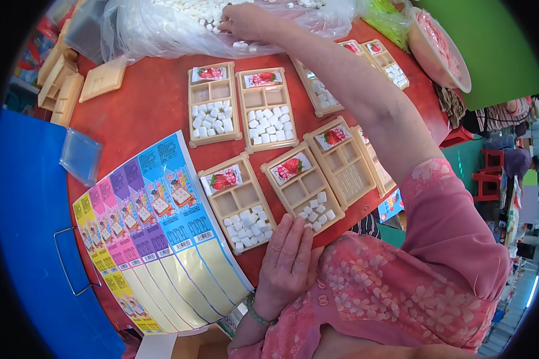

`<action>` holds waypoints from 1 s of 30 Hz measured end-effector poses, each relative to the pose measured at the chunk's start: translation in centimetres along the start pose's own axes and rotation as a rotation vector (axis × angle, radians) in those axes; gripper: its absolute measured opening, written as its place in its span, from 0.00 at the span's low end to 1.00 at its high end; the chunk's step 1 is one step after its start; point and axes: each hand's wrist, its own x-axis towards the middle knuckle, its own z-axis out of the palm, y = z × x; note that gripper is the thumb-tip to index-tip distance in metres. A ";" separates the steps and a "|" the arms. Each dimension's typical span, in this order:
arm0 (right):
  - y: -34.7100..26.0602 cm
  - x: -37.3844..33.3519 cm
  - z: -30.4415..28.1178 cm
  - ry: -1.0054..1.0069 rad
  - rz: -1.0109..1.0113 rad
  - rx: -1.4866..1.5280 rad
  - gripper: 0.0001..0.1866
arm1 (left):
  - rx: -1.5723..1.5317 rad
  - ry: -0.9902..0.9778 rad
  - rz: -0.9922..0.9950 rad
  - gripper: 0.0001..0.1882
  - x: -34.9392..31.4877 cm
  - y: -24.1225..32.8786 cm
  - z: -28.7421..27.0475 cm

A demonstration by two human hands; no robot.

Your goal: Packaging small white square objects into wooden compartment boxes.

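White pieces (pixel 203 13) lie on clear plastic (pixel 141 37), far across the desk (pixel 150 96). They look light and squishy, so we'd pinch the sides gently. We can't tell if our right hand (pixel 245 23) grips any; our left hand (pixel 286 257) lies flat by a near tray (pixel 293 192).

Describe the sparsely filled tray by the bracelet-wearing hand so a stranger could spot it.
At the red tabletop's near edge, find the left hand. Just past its fingers, rightward, lies a beige divided tray with a strawberry-printed packet. Its largest compartment holds only scattered white cubes; its left neighbour's is fuller, its right neighbour's shows none.
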 end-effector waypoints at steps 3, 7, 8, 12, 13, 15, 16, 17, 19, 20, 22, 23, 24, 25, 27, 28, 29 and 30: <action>3.4 1.5 2.6 0.375 0.246 -0.124 0.13 | -0.002 -0.005 0.009 0.23 -0.2 0.4 0.1; 5.6 0.0 0.3 0.205 0.443 0.808 0.16 | -0.006 0.008 -0.020 0.22 -0.7 0.5 0.2; 4.6 -1.0 -1.9 0.087 0.489 1.059 0.15 | -0.013 0.000 -0.022 0.22 -0.5 0.4 0.3; 2.1 -4.2 -6.2 0.048 0.414 1.146 0.13 | 0.002 0.096 0.004 0.19 0.2 -0.3 0.7; 1.3 -5.7 -7.8 0.043 0.376 1.104 0.13 | 0.009 0.110 0.031 0.19 0.4 -0.2 0.8; -1.9 -9.0 -9.2 -0.038 0.245 1.030 0.13 | 0.054 0.108 0.023 0.20 0.6 0.2 0.2; -3.0 -11.8 -8.9 -0.045 0.279 1.036 0.13 | 0.048 0.108 0.029 0.20 0.8 0.1 0.2; -4.6 -14.8 -8.8 -0.020 0.214 0.976 0.12 | 0.050 0.108 0.036 0.20 0.7 0.0 0.3; -8.2 -20.0 -10.7 -0.159 0.301 0.787 0.11 | 0.052 0.114 0.044 0.20 0.9 -0.5 0.8; -8.3 -22.0 -10.7 -0.152 0.305 0.782 0.11 | 0.060 0.104 0.056 0.22 1.0 -0.4 0.9; -8.7 -25.1 -8.0 -0.110 -0.191 0.750 0.14 | 0.107 0.103 0.029 0.23 0.4 -0.4 1.0; -13.4 -26.0 -10.4 -0.147 -0.245 0.082 0.12 | 0.125 0.097 -0.002 0.25 0.0 -0.7 1.1; -12.9 -26.8 -10.0 -0.142 -0.244 0.074 0.12 | 0.132 0.087 -0.002 0.27 0.1 -0.6 1.2; -11.8 -28.2 -8.9 -0.231 -0.200 0.288 0.14 | 0.153 0.079 0.017 0.29 0.1 -0.5 1.4; -11.1 -30.5 -7.1 -0.258 -0.230 0.470 0.09 | 0.160 0.089 0.033 0.30 0.2 -0.2 1.7; -11.5 -30.8 -7.0 -0.254 -0.234 0.469 0.09 | 0.169 0.096 0.032 0.30 0.2 -0.3 1.9; -11.9 -31.1 -7.0 -0.253 -0.246 0.418 0.09 | 0.169 0.102 0.033 0.31 0.0 -0.4 2.0; -12.2 -31.3 -6.9 -0.253 -0.258 0.367 0.10 | 0.175 0.103 0.032 0.31 -0.1 -0.5 2.1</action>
